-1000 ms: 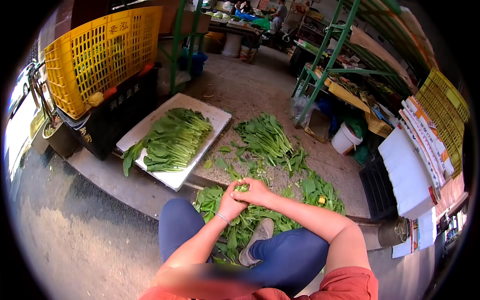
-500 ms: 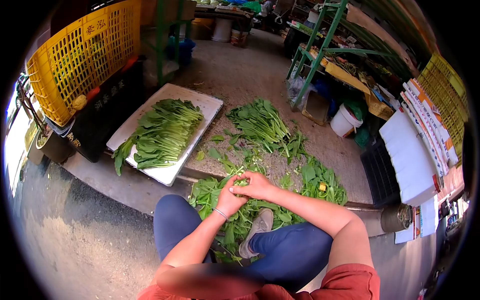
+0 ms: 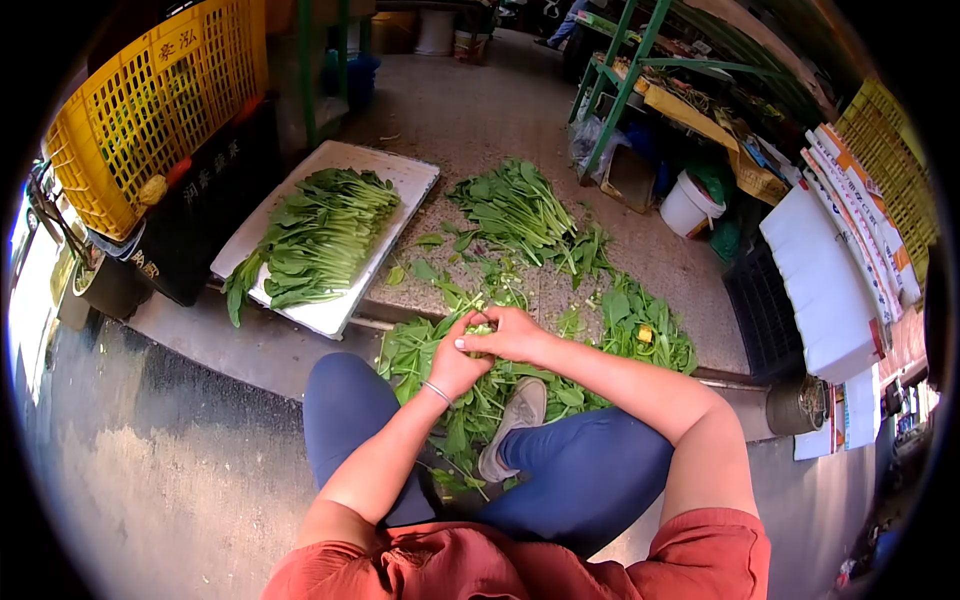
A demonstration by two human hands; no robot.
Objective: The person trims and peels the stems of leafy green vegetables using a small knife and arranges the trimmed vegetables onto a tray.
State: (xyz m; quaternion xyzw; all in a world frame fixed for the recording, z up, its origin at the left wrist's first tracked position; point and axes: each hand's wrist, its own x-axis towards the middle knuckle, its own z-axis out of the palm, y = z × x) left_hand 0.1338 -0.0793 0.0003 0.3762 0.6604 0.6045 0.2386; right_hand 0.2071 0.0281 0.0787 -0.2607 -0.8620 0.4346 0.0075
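Note:
My left hand and my right hand meet over the pile, fingers curled together. Pale green stems of leafy greens show between them; the leaf ends are mostly hidden. Beneath and around the hands lies a heap of loose leaves, spreading to the right. Just beyond, a bunch of leafy greens rests on the ground with its stalks pointing toward me. To the left, a neat row of leafy greens lies on a white foam board.
A yellow crate sits on a black crate at the left. On the right are a green metal rack, a white bucket, a black crate and a white foam box. A low step edge runs under the leaves.
My view has tilted slightly, so the scene sits a little higher. Both hands stay together over the pile, still closed on the stems.

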